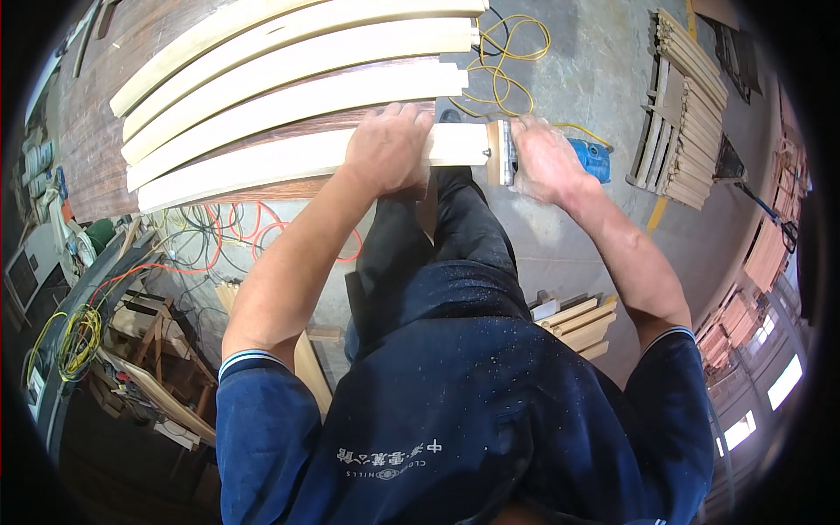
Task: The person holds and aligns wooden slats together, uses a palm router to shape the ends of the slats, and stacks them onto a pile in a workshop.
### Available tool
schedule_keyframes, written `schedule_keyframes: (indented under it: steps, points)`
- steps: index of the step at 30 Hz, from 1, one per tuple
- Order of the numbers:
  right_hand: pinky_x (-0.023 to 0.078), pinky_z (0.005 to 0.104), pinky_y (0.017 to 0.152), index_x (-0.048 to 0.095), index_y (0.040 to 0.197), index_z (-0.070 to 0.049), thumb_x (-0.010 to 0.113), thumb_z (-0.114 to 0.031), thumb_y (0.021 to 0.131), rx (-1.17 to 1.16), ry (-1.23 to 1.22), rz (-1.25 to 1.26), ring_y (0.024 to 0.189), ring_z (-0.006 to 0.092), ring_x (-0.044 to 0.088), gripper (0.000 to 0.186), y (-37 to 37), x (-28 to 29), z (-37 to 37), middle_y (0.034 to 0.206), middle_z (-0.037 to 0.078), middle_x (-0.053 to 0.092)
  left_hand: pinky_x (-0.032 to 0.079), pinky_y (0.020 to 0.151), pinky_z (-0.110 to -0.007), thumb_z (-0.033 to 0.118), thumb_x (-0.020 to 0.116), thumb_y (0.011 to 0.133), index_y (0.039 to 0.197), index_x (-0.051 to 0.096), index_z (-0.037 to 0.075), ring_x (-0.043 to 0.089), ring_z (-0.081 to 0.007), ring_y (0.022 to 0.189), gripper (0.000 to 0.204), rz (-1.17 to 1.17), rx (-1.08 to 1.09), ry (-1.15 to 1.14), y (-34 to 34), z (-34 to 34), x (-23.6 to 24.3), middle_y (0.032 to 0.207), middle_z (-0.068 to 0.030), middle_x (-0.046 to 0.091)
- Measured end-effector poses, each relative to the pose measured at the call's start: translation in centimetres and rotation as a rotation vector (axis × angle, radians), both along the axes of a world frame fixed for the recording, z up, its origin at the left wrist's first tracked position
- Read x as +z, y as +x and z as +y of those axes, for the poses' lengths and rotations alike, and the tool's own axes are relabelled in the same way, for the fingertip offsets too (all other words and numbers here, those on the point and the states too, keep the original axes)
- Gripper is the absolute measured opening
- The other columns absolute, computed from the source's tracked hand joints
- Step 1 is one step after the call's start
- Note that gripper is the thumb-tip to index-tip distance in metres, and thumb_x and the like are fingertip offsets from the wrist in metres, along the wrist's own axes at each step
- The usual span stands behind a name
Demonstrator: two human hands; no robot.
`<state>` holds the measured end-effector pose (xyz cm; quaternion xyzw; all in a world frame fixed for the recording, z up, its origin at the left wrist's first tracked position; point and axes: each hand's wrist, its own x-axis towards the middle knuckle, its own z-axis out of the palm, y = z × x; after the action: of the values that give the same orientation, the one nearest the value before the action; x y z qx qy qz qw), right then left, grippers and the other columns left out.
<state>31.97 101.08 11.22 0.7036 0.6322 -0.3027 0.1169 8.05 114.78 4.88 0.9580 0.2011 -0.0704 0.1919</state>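
Note:
A pale, slightly curved wooden board [262, 166] lies along the near edge of the workbench [101, 140], its right end jutting past the bench. My left hand [391, 144] is closed over this board near that end, fingers over its far edge. Beyond the bench's right side, my right hand [547, 157] grips a blue power sander [595, 160], with a yellow cord running from it. The sander's flat pad stands upright against the board's end face. The hand hides much of the tool's body. A small dark spot shows on the board close to the pad.
Several similar pale boards [297, 87] lie side by side farther back on the bench. A yellow cord [503, 74] loops on the floor behind. Stacked wooden pieces [687, 122] stand at right, more wood [579, 324] near my right side. Red and dark hoses [219, 232] tangle below the bench.

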Motion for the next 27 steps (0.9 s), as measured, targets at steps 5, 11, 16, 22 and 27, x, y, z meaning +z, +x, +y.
schedule_keyframes:
  steps: [5,11,16,22,27]
  points:
    - [0.055,0.0527,0.105,0.062,0.123,0.006,0.077,-0.016,0.083,-0.010,-0.001,-0.011,0.118,0.0477,0.066,0.048,0.2,0.2,1.0,0.123,0.029,0.067,0.057,0.096,-0.042,0.026,0.069,0.091,0.118,0.067,0.007,0.069,-0.0281,0.114,0.033,0.053,-0.004,-0.028,0.1,0.0,0.4,0.113,-0.0115,0.070]
    - [0.055,0.0532,0.104,0.063,0.121,0.006,0.075,-0.014,0.083,0.018,0.032,0.021,0.117,0.0484,0.067,0.045,1.3,-1.2,1.5,0.122,0.031,0.068,0.057,0.097,-0.041,0.033,0.080,0.084,0.118,0.067,0.008,0.069,-0.0273,0.116,0.044,0.109,-0.005,-0.045,0.4,0.0,0.9,0.113,-0.0103,0.069]
    - [0.055,0.0537,0.104,0.064,0.118,0.007,0.077,-0.014,0.081,0.038,0.061,0.019,0.115,0.0484,0.068,0.044,1.5,-1.7,2.0,0.118,0.031,0.069,0.056,0.098,-0.040,0.035,0.082,0.083,0.119,0.068,0.008,0.068,-0.0268,0.116,0.048,0.114,-0.005,-0.045,0.3,-0.1,0.7,0.114,-0.0101,0.069]
    - [0.056,0.0539,0.104,0.063,0.116,0.006,0.078,-0.014,0.080,0.022,0.011,0.037,0.116,0.0489,0.068,0.044,1.8,-1.7,2.8,0.118,0.031,0.069,0.054,0.101,-0.041,0.036,0.081,0.083,0.120,0.068,0.009,0.067,-0.0259,0.118,0.047,0.145,-0.012,-0.043,0.5,-0.1,1.2,0.116,-0.0091,0.069]
    - [0.056,0.0541,0.104,0.063,0.118,0.006,0.079,-0.013,0.079,-0.010,0.004,0.053,0.116,0.0484,0.068,0.046,1.6,-1.3,3.2,0.119,0.031,0.069,0.053,0.101,-0.041,0.037,0.082,0.082,0.119,0.068,0.010,0.066,-0.0249,0.118,0.047,0.106,-0.006,-0.029,0.1,-0.5,0.8,0.115,-0.0082,0.068]
